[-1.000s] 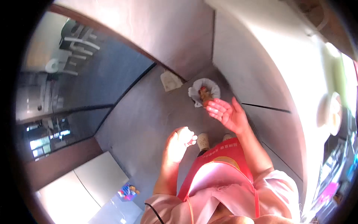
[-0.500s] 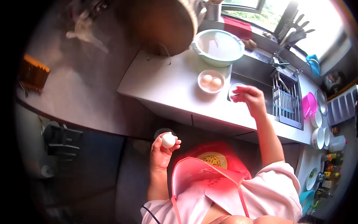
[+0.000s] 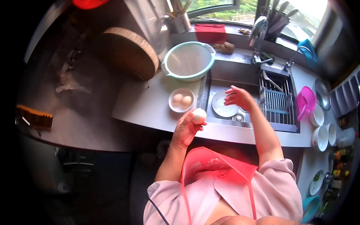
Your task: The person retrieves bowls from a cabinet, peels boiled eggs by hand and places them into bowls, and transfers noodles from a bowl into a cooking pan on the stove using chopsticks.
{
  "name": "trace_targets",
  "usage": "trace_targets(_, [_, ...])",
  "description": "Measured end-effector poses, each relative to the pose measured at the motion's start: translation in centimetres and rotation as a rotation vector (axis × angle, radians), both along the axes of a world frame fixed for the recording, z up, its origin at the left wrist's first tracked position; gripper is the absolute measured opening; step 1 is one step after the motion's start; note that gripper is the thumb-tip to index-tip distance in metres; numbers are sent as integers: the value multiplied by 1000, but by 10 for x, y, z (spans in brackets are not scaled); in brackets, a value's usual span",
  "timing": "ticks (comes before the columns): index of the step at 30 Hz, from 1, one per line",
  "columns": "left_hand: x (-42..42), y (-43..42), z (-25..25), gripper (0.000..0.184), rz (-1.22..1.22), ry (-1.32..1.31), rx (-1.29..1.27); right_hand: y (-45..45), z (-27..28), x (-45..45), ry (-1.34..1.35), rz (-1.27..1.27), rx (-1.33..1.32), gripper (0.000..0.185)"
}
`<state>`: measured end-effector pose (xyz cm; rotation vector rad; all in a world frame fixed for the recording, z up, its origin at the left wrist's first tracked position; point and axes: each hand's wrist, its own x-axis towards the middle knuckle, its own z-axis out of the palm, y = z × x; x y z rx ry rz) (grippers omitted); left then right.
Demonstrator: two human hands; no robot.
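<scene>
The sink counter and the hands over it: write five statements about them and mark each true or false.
1. The left hand holds a white egg. True.
2. The small bowl on the counter contains three eggs. False: it contains two eggs.
3. A white plate lies in the sink. True.
4. The right hand grips the colander. False: the hand is open over the sink, and the colander stands apart from it, on the counter.
5. The pink dipper is to the right of the dish rack. True.
</scene>
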<state>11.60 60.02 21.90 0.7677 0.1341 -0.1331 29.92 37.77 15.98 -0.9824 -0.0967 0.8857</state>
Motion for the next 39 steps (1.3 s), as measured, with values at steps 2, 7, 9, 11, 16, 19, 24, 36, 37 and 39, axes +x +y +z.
trace_targets(2, [13,-11,2,47,-25,-50,34,-2,-66,16,-71,-93,-540,40])
trace_targets(7, [23,-22,-5,47,-38,-58,118,-22,-17,-24,-51,-98,32,54])
trace_targets(9, [32,-19,-9,45,-59,-41,140,-28,8,-41,52,-113,230,57])
trace_targets(11, [38,-20,-10,45,-104,-49,128,-34,20,-54,50,-94,391,58])
trace_targets(16, [44,-36,-7,42,-176,-137,224,-40,51,-94,-59,-243,213,51])
trace_targets(19, [46,-54,-4,44,-247,-202,290,-43,68,-125,-256,-364,-73,42])
trace_targets(24, [48,-100,-3,48,-414,-334,363,-62,74,-152,-489,-476,-340,42])
trace_targets(36, [38,-292,-22,40,-574,-673,644,-227,65,-206,-432,-732,-459,33])
trace_targets(37, [34,-314,-22,39,-594,-666,637,-243,63,-211,-451,-830,-418,29])
trace_targets(39, [30,-357,-21,36,-636,-673,648,-282,63,-220,-435,-864,-449,29])
